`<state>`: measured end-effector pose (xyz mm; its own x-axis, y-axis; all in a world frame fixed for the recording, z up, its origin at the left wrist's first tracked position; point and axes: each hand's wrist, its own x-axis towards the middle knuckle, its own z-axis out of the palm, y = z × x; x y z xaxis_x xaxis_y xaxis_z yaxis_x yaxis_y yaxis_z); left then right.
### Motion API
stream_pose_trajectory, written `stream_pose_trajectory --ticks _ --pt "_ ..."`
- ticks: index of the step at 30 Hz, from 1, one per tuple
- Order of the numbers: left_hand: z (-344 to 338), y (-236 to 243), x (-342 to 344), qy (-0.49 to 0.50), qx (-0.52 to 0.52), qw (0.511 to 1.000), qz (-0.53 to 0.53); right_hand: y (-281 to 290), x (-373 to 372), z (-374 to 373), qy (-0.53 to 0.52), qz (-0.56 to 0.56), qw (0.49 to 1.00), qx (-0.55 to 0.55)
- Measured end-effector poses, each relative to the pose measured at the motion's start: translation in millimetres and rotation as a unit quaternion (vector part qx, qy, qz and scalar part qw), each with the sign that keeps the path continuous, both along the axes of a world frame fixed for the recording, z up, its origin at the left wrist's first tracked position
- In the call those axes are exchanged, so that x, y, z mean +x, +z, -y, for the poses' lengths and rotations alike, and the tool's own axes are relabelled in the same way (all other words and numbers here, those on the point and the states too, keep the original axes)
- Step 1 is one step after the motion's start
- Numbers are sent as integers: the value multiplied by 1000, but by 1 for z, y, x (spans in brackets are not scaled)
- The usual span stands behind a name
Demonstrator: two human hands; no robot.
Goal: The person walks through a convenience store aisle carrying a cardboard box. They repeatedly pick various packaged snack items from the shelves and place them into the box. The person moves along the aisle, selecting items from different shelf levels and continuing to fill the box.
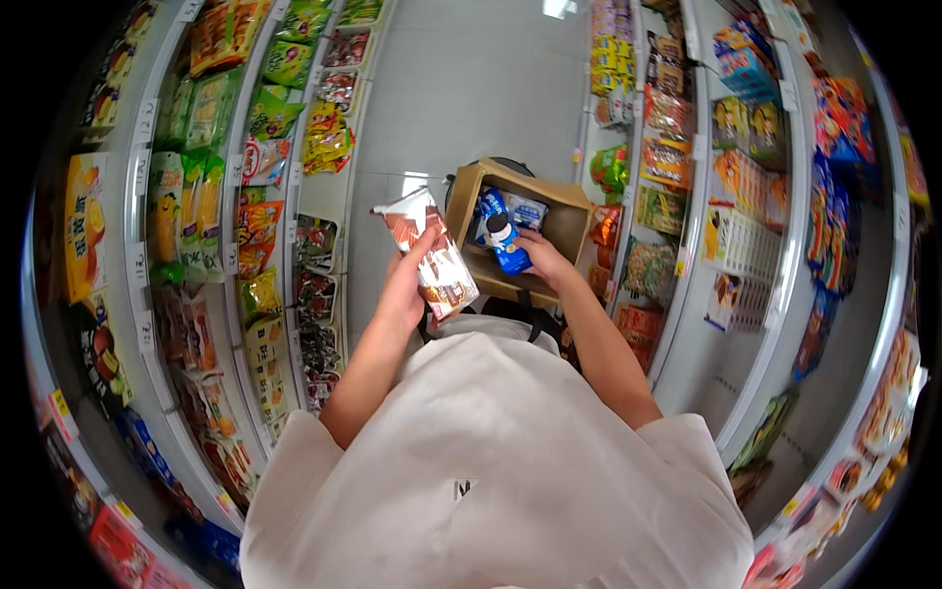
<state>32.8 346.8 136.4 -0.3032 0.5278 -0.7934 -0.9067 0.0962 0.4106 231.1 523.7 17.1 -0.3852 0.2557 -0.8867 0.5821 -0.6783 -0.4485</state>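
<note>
From where I stand in the aisle, the work at the cardboard box [561,189] is judged partway along: two packets show inside, while the brown-and-white snack bag [444,267] is outside the opening, at the box's left wall. Whether goods are being loaded or taken out, and how many are left to handle, cannot be determined.

The left hand [404,287] grasps the snack bag, tilted. The right hand [549,263] reaches in over the near right side and grips the blue packet [503,236] by its right edge.

Count: one box, one snack bag, one blue packet, one blue-and-white packet [528,210] — partly covered, on the far side. Left shelves [140,221] and right shelves [721,378] are stocked — too many packets overlap for a reliable count.
</note>
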Motion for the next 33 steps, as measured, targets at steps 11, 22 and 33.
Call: stream_pose_trajectory --ticks 11,22,33 --pt "25 39 102 190 -189 963 6 -203 -58 60 154 30 984 89" --pt "-14 14 58 -74 -71 978 -179 -82 -40 9 276 -6 945 177" --pt "-74 -77 65 -432 107 881 -160 59 56 34 -127 -142 978 84"
